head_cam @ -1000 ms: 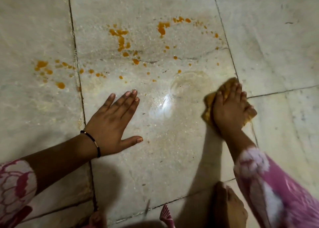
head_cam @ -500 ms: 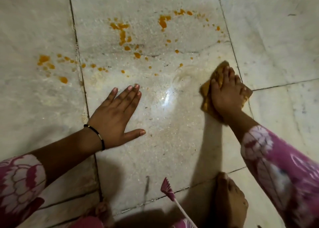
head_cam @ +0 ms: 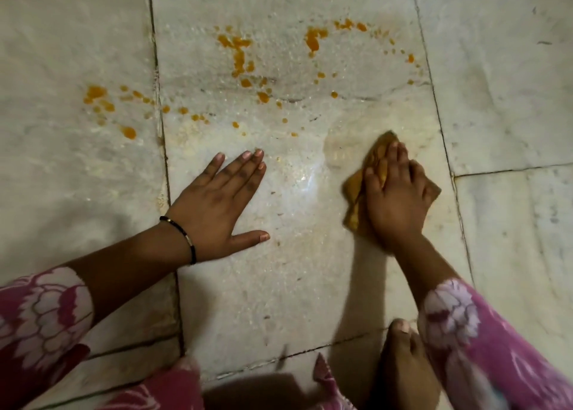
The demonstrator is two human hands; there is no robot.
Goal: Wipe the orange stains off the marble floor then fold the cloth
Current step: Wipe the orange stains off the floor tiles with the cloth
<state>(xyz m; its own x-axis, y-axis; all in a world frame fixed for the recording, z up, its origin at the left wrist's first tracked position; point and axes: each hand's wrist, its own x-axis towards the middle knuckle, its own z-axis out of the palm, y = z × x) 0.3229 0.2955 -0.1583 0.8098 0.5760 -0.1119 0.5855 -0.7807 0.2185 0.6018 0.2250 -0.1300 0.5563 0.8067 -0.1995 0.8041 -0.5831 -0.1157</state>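
Orange stains [head_cam: 238,56] are spattered across the far part of the marble floor [head_cam: 279,285], with another cluster of orange stains [head_cam: 99,96] on the slab to the left. My right hand [head_cam: 397,198] presses flat on a bunched orange-brown cloth [head_cam: 355,189] at the right side of the middle slab. A damp smear lies just beyond and left of the cloth. My left hand [head_cam: 217,205] rests flat on the floor with fingers spread, holding nothing, a black bracelet at its wrist.
Dark grout lines [head_cam: 161,130] separate the slabs. My bare foot [head_cam: 403,363] stands on the floor near the bottom right, below my right arm. Pink patterned sleeves and clothing fill the lower corners.
My right hand slid the cloth forward, then back toward me and a little left, closer to my left hand. My left hand stayed planted on the floor.
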